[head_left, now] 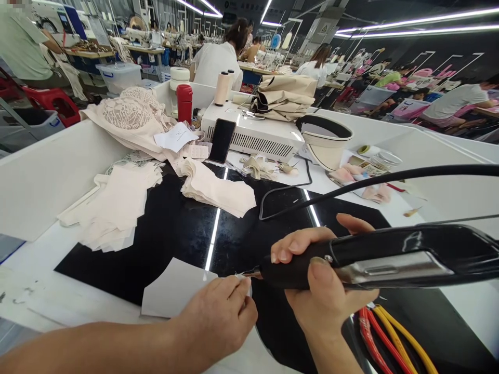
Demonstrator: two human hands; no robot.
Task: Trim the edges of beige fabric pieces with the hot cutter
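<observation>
My right hand [323, 280] is wrapped round a black handheld power tool [296, 267] with a silver trigger lever and a narrow metal tip. The tool lies sideways, its tip pointing left. At that tip my left hand [218, 317] is closed, thumb and fingers pinched on the edge of a flat white piece [175, 288]; whether this is paper or cloth I cannot tell. Part of the white piece is hidden under the hand. Both hands are just above a glossy black panel [179, 228] set in the white table.
Beige cloth pieces [113, 208] are stacked at left, more cloth strips [218, 189] at centre. A phone [222, 140] leans on a white box [253, 127]. A black cable [382, 179] arches across the right. Red and yellow-handled tools [384, 337] lie near my right wrist. Several people sit beyond.
</observation>
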